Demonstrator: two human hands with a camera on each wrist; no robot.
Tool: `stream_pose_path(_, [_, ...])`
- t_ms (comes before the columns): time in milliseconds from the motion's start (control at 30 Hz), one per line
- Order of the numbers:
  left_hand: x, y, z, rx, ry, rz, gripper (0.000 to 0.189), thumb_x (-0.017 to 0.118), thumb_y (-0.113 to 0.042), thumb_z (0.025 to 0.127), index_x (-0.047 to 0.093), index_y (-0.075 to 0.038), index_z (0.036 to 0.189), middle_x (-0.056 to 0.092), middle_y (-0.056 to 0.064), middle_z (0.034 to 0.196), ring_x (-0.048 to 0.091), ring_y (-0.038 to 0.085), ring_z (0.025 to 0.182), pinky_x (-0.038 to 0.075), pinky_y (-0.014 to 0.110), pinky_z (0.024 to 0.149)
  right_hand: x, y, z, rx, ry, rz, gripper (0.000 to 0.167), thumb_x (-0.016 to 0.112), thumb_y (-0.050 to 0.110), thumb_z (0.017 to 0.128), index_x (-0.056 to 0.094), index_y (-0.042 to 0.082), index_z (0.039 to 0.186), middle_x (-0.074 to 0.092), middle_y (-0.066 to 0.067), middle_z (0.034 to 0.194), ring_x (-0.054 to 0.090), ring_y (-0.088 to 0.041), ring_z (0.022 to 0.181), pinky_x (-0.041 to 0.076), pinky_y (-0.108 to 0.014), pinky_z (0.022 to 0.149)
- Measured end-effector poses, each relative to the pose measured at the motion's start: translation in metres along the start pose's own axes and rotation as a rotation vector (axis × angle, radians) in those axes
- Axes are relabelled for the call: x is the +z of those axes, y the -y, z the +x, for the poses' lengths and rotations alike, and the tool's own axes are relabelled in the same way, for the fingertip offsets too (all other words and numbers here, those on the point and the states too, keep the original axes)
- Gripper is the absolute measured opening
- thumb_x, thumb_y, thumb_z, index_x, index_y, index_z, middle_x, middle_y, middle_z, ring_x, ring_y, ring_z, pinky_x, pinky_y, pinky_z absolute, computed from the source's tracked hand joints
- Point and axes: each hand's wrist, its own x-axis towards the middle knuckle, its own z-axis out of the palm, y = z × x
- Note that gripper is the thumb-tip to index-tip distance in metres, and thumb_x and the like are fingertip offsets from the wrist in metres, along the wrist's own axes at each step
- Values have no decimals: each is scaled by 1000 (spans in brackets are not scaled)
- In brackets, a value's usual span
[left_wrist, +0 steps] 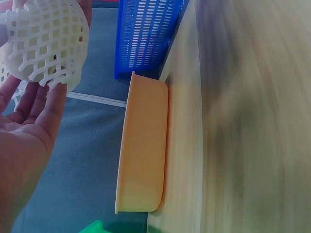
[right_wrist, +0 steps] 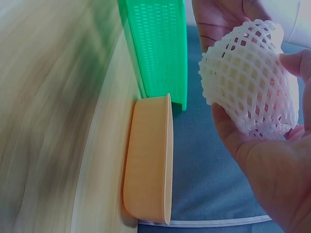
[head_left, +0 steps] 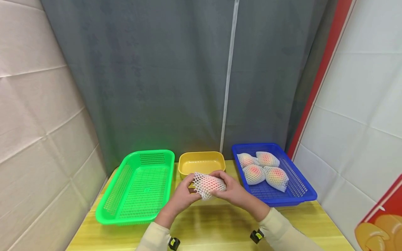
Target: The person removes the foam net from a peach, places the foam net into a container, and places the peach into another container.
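Observation:
Between both hands, above the front of the yellow bin (head_left: 201, 157), is a peach (head_left: 211, 184) in a white foam net. My left hand (head_left: 183, 196) grips its left end, where the net (left_wrist: 46, 46) bunches loosely. My right hand (head_left: 233, 190) holds the other end, with the thumb on the near side and the fingers over the top. Pink skin shows through the mesh in the head view. In the right wrist view the net (right_wrist: 248, 80) spreads wide around the fruit, and both hands touch it.
On the left of the wooden table (head_left: 216, 223) stands a green basket (head_left: 146, 181) with nothing in it. A blue basket (head_left: 298, 188) on the right holds several netted peaches (head_left: 254, 173). Behind everything hangs a grey curtain (head_left: 150, 76), with white padded walls on both sides.

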Motion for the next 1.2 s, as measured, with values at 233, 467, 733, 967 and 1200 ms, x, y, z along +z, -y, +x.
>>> stream_pose_path(233, [1,-1,1,-3,34,8,65,81,4,85,60,-5,146,59,11,140,60,23,126,60,37,104,3,1,2,-12,7,14,52,84,13,99,59,5,145,66,-14,137,65,-27,117,56,-29,98])
stream_pose_path(467, [0,-4,0,-1,56,62,68,81,1,83,58,-6,147,61,8,140,57,24,131,54,41,111,5,0,2,-12,25,39,52,83,13,100,58,5,145,66,-14,136,64,-29,118,56,-29,97])
stream_pose_path(733, [0,-4,0,2,70,71,70,80,1,82,57,-6,148,60,8,140,57,24,130,53,43,112,6,0,2,3,30,56,52,83,13,100,58,4,145,65,-15,137,64,-29,118,57,-29,97])
stream_pose_path(967, [0,-2,0,45,58,109,67,79,2,82,59,-9,144,63,3,134,61,20,123,53,44,111,5,2,1,-3,35,81,50,82,12,101,59,4,144,65,-16,137,64,-30,118,58,-29,96])
stream_pose_path(1200, [0,0,-1,47,46,98,68,80,1,81,58,-9,144,62,3,135,62,19,123,52,45,113,4,5,0,-13,39,97,46,81,10,102,60,3,143,65,-18,136,65,-29,115,60,-30,92])
